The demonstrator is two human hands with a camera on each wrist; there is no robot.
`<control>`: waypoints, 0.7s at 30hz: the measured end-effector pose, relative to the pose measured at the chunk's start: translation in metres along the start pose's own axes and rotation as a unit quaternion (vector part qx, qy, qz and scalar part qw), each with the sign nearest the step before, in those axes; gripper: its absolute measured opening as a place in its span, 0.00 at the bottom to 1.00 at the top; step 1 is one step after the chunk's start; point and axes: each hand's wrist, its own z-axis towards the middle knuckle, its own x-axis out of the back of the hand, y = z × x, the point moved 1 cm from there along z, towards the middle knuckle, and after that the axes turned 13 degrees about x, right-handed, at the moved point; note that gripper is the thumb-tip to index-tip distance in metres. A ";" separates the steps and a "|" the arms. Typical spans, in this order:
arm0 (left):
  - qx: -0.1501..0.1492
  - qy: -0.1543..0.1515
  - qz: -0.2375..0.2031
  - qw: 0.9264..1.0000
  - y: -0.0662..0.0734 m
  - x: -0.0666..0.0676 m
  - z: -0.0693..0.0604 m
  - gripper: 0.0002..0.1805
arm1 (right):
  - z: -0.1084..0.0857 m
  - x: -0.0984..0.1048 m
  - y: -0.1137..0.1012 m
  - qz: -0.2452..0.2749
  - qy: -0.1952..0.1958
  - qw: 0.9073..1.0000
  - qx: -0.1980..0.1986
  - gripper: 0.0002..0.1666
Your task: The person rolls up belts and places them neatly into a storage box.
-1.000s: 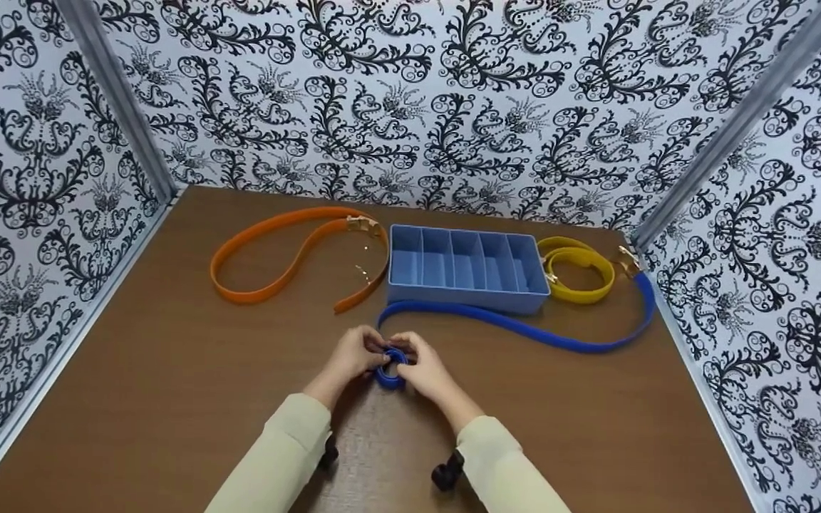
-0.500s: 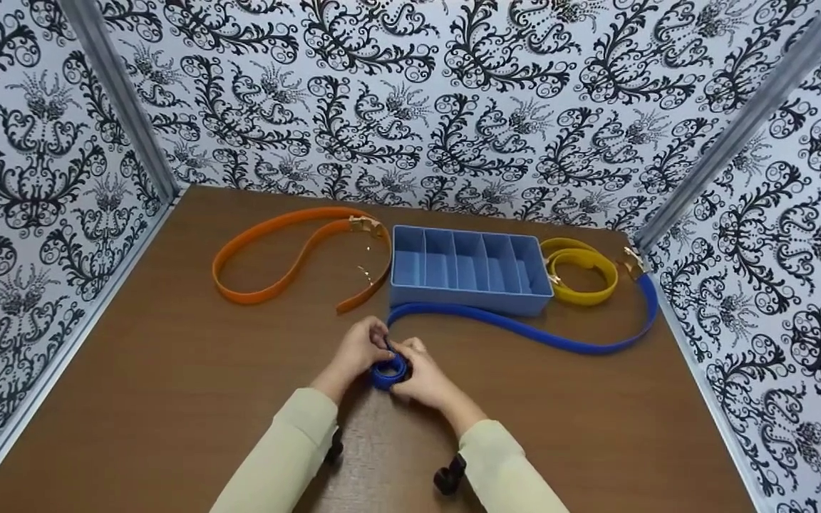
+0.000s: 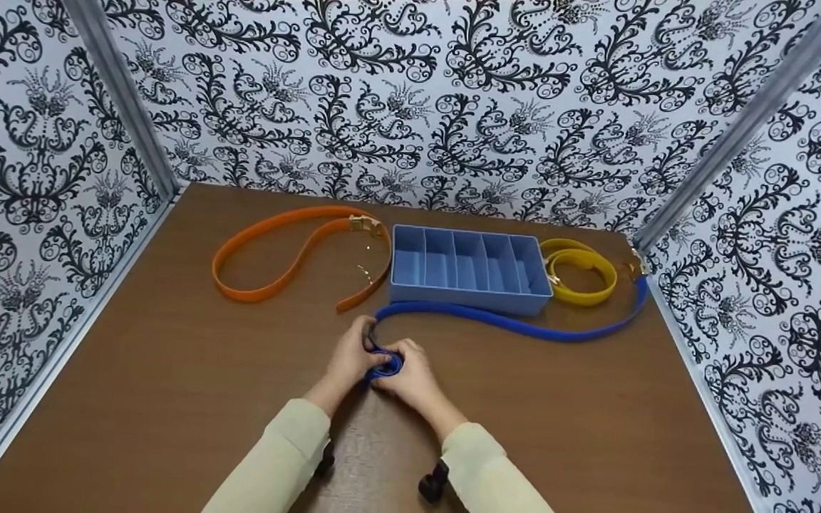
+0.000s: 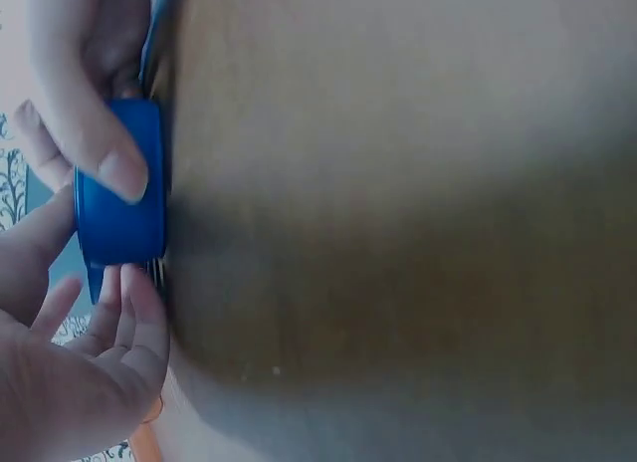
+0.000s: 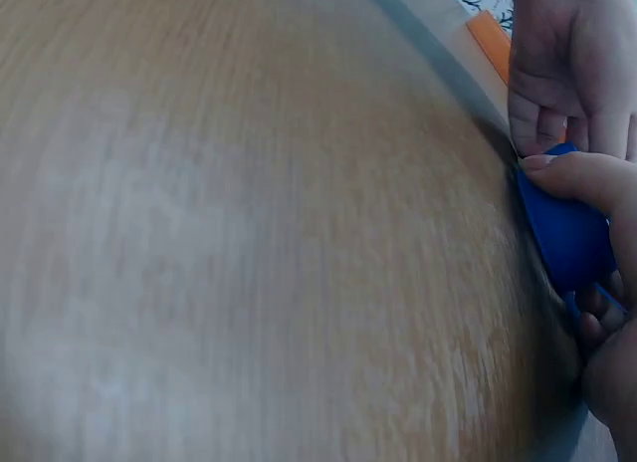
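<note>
A blue strap (image 3: 560, 334) is partly rolled into a small coil (image 3: 394, 365), which stands on edge on the brown table. My left hand (image 3: 350, 356) holds the coil from the left, its thumb reaching over the top and its fingers at the point where the loose run leaves. From the right, my right hand (image 3: 414, 374) grips the coil; its thumb (image 5: 582, 178) presses on the outer layer in the right wrist view. The loose run curves past the front of a box to a gold-coloured clasp (image 3: 638, 263) at the table's right edge.
Behind the hands stands a blue-grey box (image 3: 471, 293) with several compartments. An orange strap (image 3: 243, 294) with a gold-coloured clasp lies looped to its left. On its right rests a coiled yellow strap (image 3: 585, 296). Patterned walls (image 3: 396, 107) enclose the table (image 3: 168, 399).
Both hands and the coil have shifted slightly left. My right hand has moved round towards the coil's near side. The strap's loose run has drawn closer to the box, its right bend flatter.
</note>
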 end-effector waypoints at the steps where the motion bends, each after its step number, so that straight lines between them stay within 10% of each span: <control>1: 0.010 0.002 -0.001 1.000 0.001 0.001 -0.002 0.37 | 0.001 -0.001 -0.001 -0.008 0.003 1.000 -0.003 0.27; 7: 0.124 0.000 0.043 0.991 0.008 0.006 -0.012 0.23 | 0.005 -0.002 -0.005 -0.051 0.003 0.998 -0.039 0.30; 12: 0.097 -0.008 0.054 0.994 0.005 0.008 -0.013 0.04 | 0.006 -0.002 -0.007 -0.077 -0.023 0.996 -0.035 0.38; 21: 0.090 -0.037 0.034 0.995 0.000 0.008 -0.009 0.05 | 0.008 0.016 -0.008 -0.038 -0.137 0.990 0.004 0.52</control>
